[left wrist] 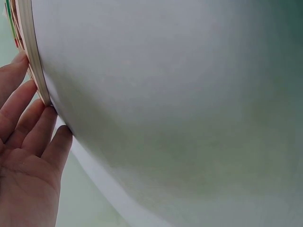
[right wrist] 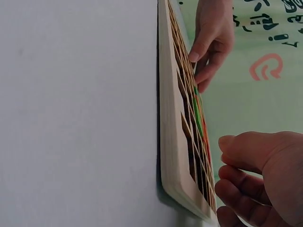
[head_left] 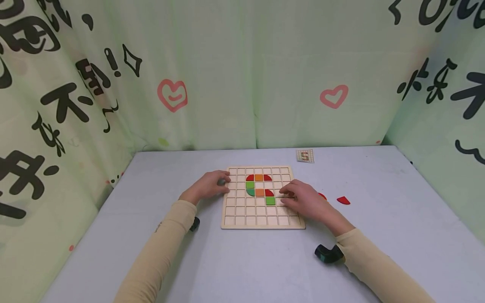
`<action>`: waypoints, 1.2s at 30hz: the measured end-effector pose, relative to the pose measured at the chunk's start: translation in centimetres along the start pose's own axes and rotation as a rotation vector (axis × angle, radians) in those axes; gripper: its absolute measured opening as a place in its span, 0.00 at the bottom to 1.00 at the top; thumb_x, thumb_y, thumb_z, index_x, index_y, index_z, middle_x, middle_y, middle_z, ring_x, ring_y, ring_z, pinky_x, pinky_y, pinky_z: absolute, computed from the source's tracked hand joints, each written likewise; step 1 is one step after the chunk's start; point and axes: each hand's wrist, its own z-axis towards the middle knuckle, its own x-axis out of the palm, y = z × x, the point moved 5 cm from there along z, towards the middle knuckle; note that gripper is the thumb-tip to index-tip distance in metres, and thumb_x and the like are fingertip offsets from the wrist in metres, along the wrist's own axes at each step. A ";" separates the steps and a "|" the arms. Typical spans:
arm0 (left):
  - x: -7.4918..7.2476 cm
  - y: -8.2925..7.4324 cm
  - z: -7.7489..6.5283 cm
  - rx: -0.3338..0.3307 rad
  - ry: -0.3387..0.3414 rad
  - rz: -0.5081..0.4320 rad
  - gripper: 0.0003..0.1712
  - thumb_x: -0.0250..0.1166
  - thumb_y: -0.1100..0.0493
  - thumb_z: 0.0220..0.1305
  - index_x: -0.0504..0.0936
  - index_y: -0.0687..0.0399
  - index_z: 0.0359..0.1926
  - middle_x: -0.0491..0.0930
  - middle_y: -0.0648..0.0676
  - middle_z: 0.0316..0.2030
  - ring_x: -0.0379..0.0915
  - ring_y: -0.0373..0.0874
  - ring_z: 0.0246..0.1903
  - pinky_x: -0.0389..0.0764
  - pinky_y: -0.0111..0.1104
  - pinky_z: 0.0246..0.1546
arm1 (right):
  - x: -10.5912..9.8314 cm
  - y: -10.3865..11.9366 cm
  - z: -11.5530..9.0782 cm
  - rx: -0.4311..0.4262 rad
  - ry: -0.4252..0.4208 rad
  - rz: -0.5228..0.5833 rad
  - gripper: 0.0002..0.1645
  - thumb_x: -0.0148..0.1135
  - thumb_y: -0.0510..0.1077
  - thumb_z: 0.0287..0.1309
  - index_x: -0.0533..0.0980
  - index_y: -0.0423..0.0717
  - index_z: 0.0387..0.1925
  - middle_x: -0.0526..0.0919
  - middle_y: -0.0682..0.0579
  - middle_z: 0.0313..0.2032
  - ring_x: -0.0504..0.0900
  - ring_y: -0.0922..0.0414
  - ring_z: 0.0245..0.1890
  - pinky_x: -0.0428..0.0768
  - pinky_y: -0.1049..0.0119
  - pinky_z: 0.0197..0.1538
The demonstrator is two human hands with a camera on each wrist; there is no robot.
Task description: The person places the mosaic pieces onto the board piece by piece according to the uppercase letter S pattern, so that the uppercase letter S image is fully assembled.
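A light wooden grid board lies on the table, with red, orange and green pieces set in several of its cells. My left hand rests its fingertips at the board's left edge; in the left wrist view the extended fingers touch the rim. Over the right part of the board is my right hand, its fingers loosely bent beside the red quarter-round piece and the light green square. In the right wrist view the thumb is apart from the fingers, with no piece visible between them.
Right of the board lies a red piece; another red piece is partly hidden behind my right hand. A small patterned card lies near the back edge of the white table. Pale green curtains surround the table.
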 end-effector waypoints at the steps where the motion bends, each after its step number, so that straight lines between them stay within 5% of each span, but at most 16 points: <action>1: 0.0 0.0 0.0 0.001 -0.001 0.000 0.20 0.68 0.59 0.63 0.80 0.59 0.55 0.67 0.54 0.68 0.56 0.52 0.71 0.59 0.41 0.71 | -0.3 -0.3 -0.2 0.015 -0.003 0.006 0.14 0.65 0.42 0.61 0.81 0.41 0.47 0.80 0.51 0.42 0.78 0.55 0.40 0.81 0.58 0.45; 16: -0.1 0.1 -0.1 0.017 0.002 -0.003 0.21 0.68 0.58 0.63 0.79 0.59 0.56 0.67 0.55 0.68 0.56 0.52 0.70 0.59 0.42 0.71 | -5.3 -5.3 -3.6 0.171 -0.011 -0.045 0.17 0.63 0.42 0.61 0.79 0.38 0.50 0.80 0.43 0.45 0.78 0.48 0.43 0.79 0.52 0.45; 23: 0.0 0.0 -0.1 0.011 0.003 -0.010 0.21 0.68 0.59 0.63 0.79 0.59 0.56 0.67 0.54 0.68 0.56 0.52 0.70 0.59 0.42 0.71 | -6.2 -7.4 -4.5 0.212 0.055 -0.097 0.19 0.63 0.37 0.57 0.78 0.34 0.51 0.78 0.38 0.47 0.77 0.43 0.45 0.80 0.45 0.49; 30: -0.1 0.0 0.0 0.017 0.000 -0.002 0.21 0.68 0.59 0.63 0.80 0.59 0.56 0.67 0.55 0.68 0.56 0.52 0.70 0.59 0.42 0.71 | -6.1 -8.0 -4.6 0.120 0.105 -0.109 0.21 0.67 0.36 0.55 0.79 0.34 0.51 0.79 0.41 0.46 0.77 0.46 0.44 0.81 0.48 0.48; 36: 0.0 0.1 0.1 0.006 0.003 -0.020 0.20 0.68 0.59 0.63 0.80 0.59 0.55 0.67 0.54 0.68 0.56 0.52 0.70 0.60 0.42 0.71 | -5.4 -7.6 -4.5 -0.002 0.125 -0.120 0.23 0.65 0.33 0.55 0.79 0.37 0.55 0.79 0.40 0.54 0.75 0.40 0.54 0.78 0.43 0.55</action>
